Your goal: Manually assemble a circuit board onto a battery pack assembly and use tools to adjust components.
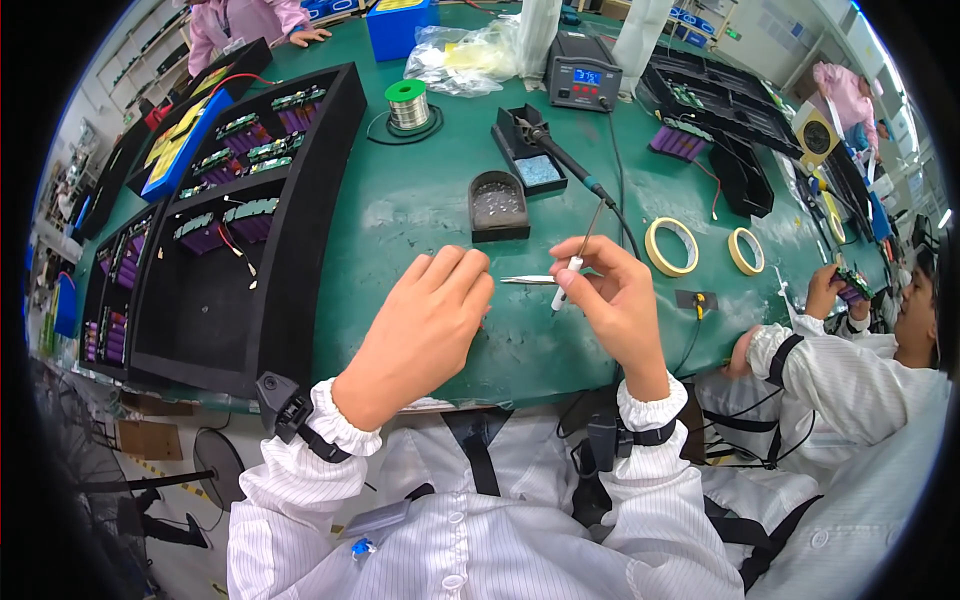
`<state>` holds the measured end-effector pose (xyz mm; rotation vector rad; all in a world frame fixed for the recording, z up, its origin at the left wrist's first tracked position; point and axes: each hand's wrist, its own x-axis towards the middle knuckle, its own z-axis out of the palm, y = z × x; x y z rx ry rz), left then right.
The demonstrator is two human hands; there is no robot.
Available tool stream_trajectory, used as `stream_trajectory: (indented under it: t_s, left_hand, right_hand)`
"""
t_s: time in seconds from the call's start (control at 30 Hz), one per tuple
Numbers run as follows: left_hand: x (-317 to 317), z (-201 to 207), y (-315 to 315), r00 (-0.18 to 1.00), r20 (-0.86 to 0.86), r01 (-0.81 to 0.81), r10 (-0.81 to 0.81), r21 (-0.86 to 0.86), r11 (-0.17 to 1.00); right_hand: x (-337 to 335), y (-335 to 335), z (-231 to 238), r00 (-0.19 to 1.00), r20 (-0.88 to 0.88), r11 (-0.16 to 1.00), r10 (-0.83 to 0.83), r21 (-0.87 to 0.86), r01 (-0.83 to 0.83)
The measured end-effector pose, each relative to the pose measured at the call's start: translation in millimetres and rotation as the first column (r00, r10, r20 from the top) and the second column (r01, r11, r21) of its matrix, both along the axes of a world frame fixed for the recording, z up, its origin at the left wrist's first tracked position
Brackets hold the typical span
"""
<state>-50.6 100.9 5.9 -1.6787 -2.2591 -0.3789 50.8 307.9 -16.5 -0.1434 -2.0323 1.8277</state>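
Note:
My left hand point(437, 305) is closed, palm down, over the green mat, its fingers curled under; whatever they may hold is hidden. Across from it, my right hand point(615, 300) pinches a slim white-handled tool point(568, 282) between thumb and fingers, its thin shaft slanting up and away. A pair of silver pointed tweezers point(528, 280) reaches left from beside those fingers toward my left hand; I cannot tell whether it is gripped too. Just beyond the hands stands a small dark dish point(499, 208) with greyish contents.
A soldering iron point(565, 160) rests in its stand, wired to a station point(583, 75). Solder spool point(407, 105) stands farther back. Black trays point(300, 200) of purple battery packs flank the left. Tape rolls point(671, 247) lie at right, where a co-worker point(850, 365) handles a circuit board.

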Motion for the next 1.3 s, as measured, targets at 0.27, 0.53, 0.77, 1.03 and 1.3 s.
stream_trajectory:
  t_s: [0.27, 0.53, 0.77, 1.03, 1.3]
  left_hand:
    - [1.6, -4.5, 6.2, 0.995, -0.093, -0.037, 0.037, 0.007, 0.999]
    - [-5.4, 12.8, -12.4, 0.974, 0.219, 0.021, -0.054, 0.15, 0.988]
    - [-7.5, 6.2, -9.1, 0.966, 0.237, 0.067, -0.104, 0.16, 0.985]
    - [-0.9, -1.2, -4.8, 0.996, -0.08, 0.04, -0.042, -0.024, 0.999]
    - [0.7, -9.4, 7.4, 0.986, -0.164, -0.028, 0.017, -0.068, 0.997]
  right_hand:
    - [-2.8, -12.5, 3.1, 0.999, -0.002, 0.999, 0.042, -0.024, -0.042]
    - [0.9, -14.8, 4.0, 0.999, -0.008, 0.998, 0.044, -0.039, -0.044]
    - [2.0, -16.5, 7.2, 0.999, -0.007, 0.998, 0.048, -0.044, -0.048]
    - [-0.2, -15.9, 6.4, 0.998, -0.008, 0.997, 0.06, -0.057, -0.061]
    - [-1.2, -15.9, 4.7, 0.997, -0.03, 0.996, 0.068, -0.052, -0.07]
